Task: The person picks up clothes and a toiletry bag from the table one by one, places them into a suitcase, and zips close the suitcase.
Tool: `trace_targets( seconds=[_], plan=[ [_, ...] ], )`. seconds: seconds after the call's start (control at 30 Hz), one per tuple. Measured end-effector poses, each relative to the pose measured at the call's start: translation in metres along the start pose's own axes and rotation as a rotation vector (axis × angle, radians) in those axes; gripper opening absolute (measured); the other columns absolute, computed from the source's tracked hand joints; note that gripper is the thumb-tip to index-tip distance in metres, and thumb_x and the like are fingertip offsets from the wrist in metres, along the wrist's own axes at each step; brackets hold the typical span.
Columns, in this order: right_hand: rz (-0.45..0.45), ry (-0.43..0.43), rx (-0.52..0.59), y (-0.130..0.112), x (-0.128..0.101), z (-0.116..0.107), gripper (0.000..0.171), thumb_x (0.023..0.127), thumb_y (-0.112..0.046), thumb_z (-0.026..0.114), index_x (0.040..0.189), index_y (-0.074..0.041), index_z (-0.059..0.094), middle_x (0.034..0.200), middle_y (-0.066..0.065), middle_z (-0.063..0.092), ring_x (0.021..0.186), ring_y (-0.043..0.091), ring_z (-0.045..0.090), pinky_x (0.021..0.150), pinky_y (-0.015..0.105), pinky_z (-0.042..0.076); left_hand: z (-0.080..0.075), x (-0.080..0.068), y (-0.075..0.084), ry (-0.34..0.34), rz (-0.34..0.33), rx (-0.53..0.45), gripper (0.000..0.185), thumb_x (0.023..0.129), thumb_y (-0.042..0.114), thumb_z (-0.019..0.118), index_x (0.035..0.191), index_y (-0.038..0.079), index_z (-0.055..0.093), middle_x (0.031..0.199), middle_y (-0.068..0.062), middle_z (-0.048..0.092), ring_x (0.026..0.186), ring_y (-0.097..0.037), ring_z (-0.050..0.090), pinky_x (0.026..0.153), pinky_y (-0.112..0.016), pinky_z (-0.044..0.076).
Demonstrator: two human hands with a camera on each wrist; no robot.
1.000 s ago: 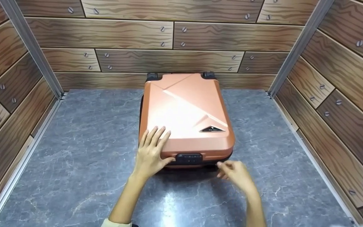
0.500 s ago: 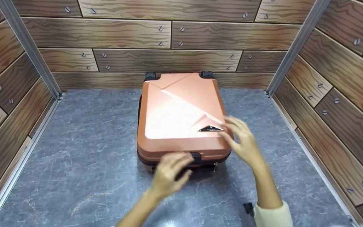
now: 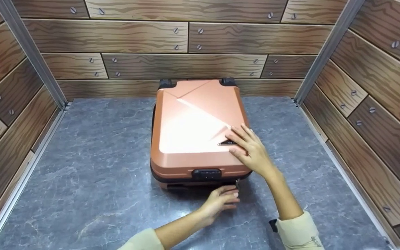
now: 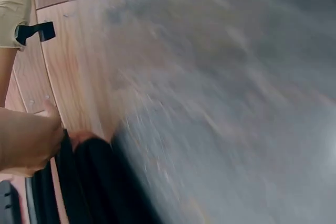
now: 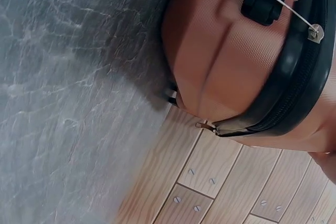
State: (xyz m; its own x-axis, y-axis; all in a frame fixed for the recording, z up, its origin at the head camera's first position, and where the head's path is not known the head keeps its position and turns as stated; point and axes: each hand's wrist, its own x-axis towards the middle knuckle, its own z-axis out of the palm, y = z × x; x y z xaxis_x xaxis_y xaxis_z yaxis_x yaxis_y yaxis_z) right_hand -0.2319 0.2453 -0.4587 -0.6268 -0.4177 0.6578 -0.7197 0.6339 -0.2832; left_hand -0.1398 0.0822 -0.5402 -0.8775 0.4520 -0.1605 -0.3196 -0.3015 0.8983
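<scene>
Head view: zipper pull [image 3: 238,184] hangs lengthwise downward near the right end of the suitcase [image 3: 196,128] front, just beyond my nearer left hand [image 3: 218,202], fingers loosely parted, no hold I can see; right hand [image 3: 253,151] rests spread on top

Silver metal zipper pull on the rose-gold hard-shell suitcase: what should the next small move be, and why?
Probably secure a pinch on the silver metal zipper pull with the left hand, which is close beside it, though any grip is unclear. The right hand rests on top of the rose-gold hard-shell suitcase, which could steady it.
</scene>
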Motion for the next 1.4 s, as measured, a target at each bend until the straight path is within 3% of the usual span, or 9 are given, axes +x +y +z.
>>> trace_targets(
  seconds=[0.13,0.23,0.4,0.57,0.8,1.0,1.17,1.4],
  plan=[
    [-0.002,-0.001,0.011,-0.001,0.001,0.002,0.044,0.09,-0.043,0.052,0.124,-0.015,0.06,0.135,0.006,0.047,0.13,0.033,0.029,0.104,0.052,0.017,0.008,0.004,-0.002,0.045,-0.111,-0.17,0.043,0.089,0.01,0.056,0.123,-0.013,0.045,0.116,-0.018,0.057,0.105,-0.034,0.055,0.088,-0.042,0.045],
    [-0.003,0.002,0.022,-0.001,0.002,0.003,0.042,0.09,-0.039,0.056,0.124,-0.016,0.06,0.135,0.006,0.047,0.13,0.033,0.029,0.105,0.051,0.016,0.011,0.005,-0.002,0.07,-0.155,-0.254,0.043,0.09,0.011,0.054,0.124,-0.013,0.043,0.121,-0.024,0.053,0.11,-0.035,0.052,0.093,-0.042,0.041],
    [-0.002,0.01,0.033,-0.001,0.002,0.004,0.043,0.09,-0.041,0.055,0.124,-0.015,0.06,0.134,0.007,0.048,0.129,0.034,0.029,0.106,0.049,0.016,0.01,0.009,-0.003,0.064,-0.212,-0.351,0.036,0.092,0.016,0.053,0.119,-0.008,0.049,0.126,-0.023,0.05,0.118,-0.035,0.045,0.097,-0.041,0.037],
    [0.006,0.014,0.038,-0.001,0.001,0.003,0.046,0.09,-0.046,0.051,0.123,-0.015,0.06,0.134,0.007,0.048,0.13,0.034,0.029,0.105,0.051,0.017,0.008,0.013,-0.005,0.042,-0.28,-0.462,0.025,0.093,0.021,0.052,0.107,0.0,0.055,0.115,-0.017,0.06,0.113,-0.031,0.051,0.097,-0.038,0.038],
    [0.036,0.014,0.045,-0.001,-0.002,0.001,0.041,0.089,-0.039,0.057,0.123,-0.017,0.061,0.134,0.005,0.048,0.13,0.032,0.028,0.106,0.048,0.015,0.009,0.015,-0.007,0.04,-0.327,-0.445,0.02,0.093,0.026,0.052,0.094,0.01,0.065,0.091,-0.002,0.062,0.091,-0.018,0.058,0.082,-0.029,0.045],
    [0.047,0.017,0.04,-0.001,-0.003,0.001,0.044,0.09,-0.045,0.052,0.123,-0.018,0.061,0.134,0.004,0.048,0.131,0.031,0.027,0.105,0.052,0.016,0.006,0.019,0.0,-0.042,-0.314,-0.471,0.025,0.097,0.023,0.043,0.097,0.013,0.065,0.089,0.002,0.061,0.086,-0.015,0.057,0.08,-0.028,0.045],
    [-0.011,0.039,0.01,-0.004,-0.003,0.002,0.042,0.091,-0.043,0.051,0.122,-0.017,0.062,0.13,0.004,0.052,0.129,0.037,0.03,0.103,0.056,0.017,0.003,0.022,0.006,-0.078,-0.335,-0.446,0.028,0.097,0.019,0.04,0.102,0.01,0.066,0.084,0.005,0.061,0.079,-0.012,0.057,0.076,-0.026,0.045],
    [-0.067,0.056,-0.074,-0.012,-0.006,0.005,0.04,0.097,-0.038,0.041,0.124,-0.015,0.059,0.13,0.001,0.052,0.126,0.035,0.035,0.103,0.057,0.016,0.005,0.024,0.009,-0.089,-0.364,-0.462,0.028,0.096,0.013,0.038,0.09,0.01,0.065,0.081,0.005,0.062,0.076,-0.01,0.057,0.075,-0.025,0.045]
  ],
)
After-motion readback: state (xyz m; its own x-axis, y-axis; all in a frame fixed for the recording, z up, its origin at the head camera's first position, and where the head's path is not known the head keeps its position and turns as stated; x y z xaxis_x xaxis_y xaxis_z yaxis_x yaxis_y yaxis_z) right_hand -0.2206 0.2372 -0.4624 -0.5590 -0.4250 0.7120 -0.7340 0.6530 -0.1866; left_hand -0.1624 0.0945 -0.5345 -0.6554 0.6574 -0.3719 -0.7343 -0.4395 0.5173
